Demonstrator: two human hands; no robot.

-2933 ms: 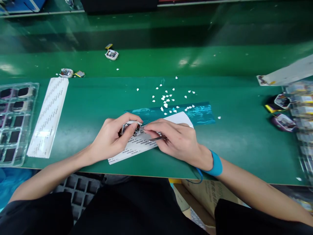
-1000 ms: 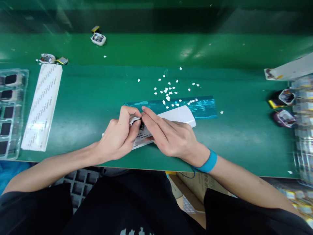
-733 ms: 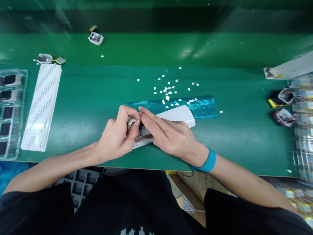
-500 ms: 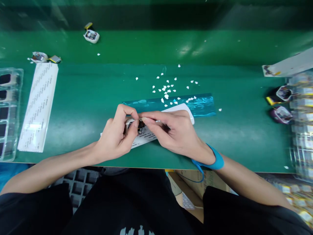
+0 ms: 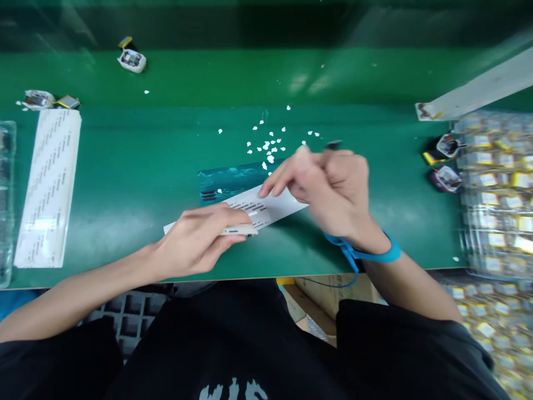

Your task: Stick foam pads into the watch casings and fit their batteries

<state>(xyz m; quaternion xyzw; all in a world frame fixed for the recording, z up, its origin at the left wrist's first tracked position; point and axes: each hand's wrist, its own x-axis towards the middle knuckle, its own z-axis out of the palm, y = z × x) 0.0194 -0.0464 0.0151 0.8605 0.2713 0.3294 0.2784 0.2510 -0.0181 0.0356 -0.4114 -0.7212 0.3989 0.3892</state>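
Note:
My left hand (image 5: 200, 239) is closed round a small white device housing (image 5: 239, 229), tilted on its edge with a slot in its side. Most of the housing is covered by the fingers. Beneath that hand lies a white printed backing sheet (image 5: 283, 205). My right hand (image 5: 328, 189), smeared by motion, is over the sheet's right part with its fingers curled. A small dark thing (image 5: 333, 145) sticks out beyond the knuckles, too blurred to name. A blue wristband (image 5: 381, 255) with a cord is on the right wrist.
Small white stickers (image 5: 270, 158) lie scattered ahead, near a blue film strip (image 5: 237, 176). Opened devices (image 5: 132, 60) with batteries lie at the back left. Printed sheets (image 5: 50, 189) and a clear tray (image 5: 6, 211) are on the left, stacked filled trays (image 5: 495, 194) on the right.
The hands have parted: my right hand has moved right and up, off the housing. My left hand has turned the housing onto its edge. The camera view has shifted a little to the right.

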